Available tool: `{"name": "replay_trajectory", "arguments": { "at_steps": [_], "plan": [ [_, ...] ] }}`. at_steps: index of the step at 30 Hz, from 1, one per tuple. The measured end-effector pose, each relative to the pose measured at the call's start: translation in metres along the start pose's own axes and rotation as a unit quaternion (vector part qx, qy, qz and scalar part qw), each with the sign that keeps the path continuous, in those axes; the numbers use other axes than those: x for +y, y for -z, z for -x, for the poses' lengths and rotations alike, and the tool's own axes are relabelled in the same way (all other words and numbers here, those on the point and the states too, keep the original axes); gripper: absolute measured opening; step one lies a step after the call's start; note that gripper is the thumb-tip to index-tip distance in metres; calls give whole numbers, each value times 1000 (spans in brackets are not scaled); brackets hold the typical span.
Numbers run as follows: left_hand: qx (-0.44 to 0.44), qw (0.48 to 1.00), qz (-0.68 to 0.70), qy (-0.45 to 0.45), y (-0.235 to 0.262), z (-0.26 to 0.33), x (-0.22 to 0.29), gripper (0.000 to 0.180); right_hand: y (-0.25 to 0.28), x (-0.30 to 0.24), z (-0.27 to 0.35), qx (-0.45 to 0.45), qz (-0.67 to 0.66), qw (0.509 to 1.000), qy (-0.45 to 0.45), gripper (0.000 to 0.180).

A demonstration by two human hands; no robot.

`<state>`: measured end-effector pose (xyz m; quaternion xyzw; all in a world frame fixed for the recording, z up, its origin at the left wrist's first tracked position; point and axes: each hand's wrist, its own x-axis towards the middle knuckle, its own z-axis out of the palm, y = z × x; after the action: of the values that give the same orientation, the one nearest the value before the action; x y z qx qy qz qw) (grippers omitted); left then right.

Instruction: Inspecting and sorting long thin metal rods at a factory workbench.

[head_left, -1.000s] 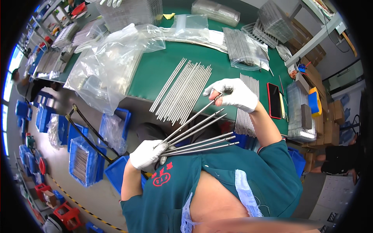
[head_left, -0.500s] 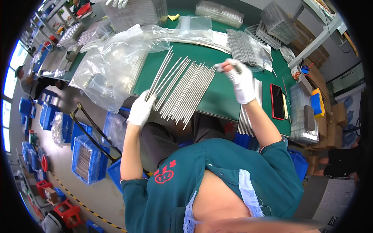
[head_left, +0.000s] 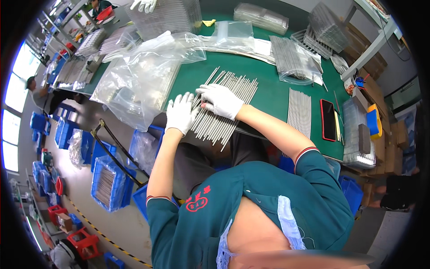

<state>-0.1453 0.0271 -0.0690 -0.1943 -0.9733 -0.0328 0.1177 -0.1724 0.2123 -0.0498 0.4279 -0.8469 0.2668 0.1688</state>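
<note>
A sheet of thin metal rods (head_left: 226,119) lies side by side and slanted on the green table, its near ends over the edge. My left hand (head_left: 180,115), in a white glove with bare fingertips partly showing, rests along the left side of these rods, its fingers stretched out. Across their upper left part lies my right hand (head_left: 221,102), also white-gloved, with fingers bent and closed around rods at that edge. The rods under the right palm are hidden. To the right, another row of metal rods (head_left: 299,114) lies neatly on the table.
Clear plastic bags (head_left: 127,85) cover more rods at the left. A bagged rod bundle (head_left: 289,58) lies at the back. A red-edged phone (head_left: 328,120) is on the right, beside clear trays (head_left: 354,130). A blue crate (head_left: 107,186) stands on the floor at left.
My left hand has let the raised rods down onto the sheet and its fingers have straightened. My right hand has moved left, from beside the rods to on top of them.
</note>
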Motion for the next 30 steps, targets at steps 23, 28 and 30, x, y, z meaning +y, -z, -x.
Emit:
{"name": "replay_trajectory", "arguments": {
  "at_steps": [23, 28, 30],
  "plan": [
    [-108, 993, -21, -46, 20, -21, 40, 74, 26, 14, 49, -21, -15, 994, -108, 21],
    [-144, 989, -27, 14, 14, -36, 12, 73, 27, 13, 55, -58, -8, 993, -99, 16],
    [-121, 992, -14, 29, 4, -38, -13, 68, 30, 14, 67, -54, -14, 994, -95, 17]
  ]
}}
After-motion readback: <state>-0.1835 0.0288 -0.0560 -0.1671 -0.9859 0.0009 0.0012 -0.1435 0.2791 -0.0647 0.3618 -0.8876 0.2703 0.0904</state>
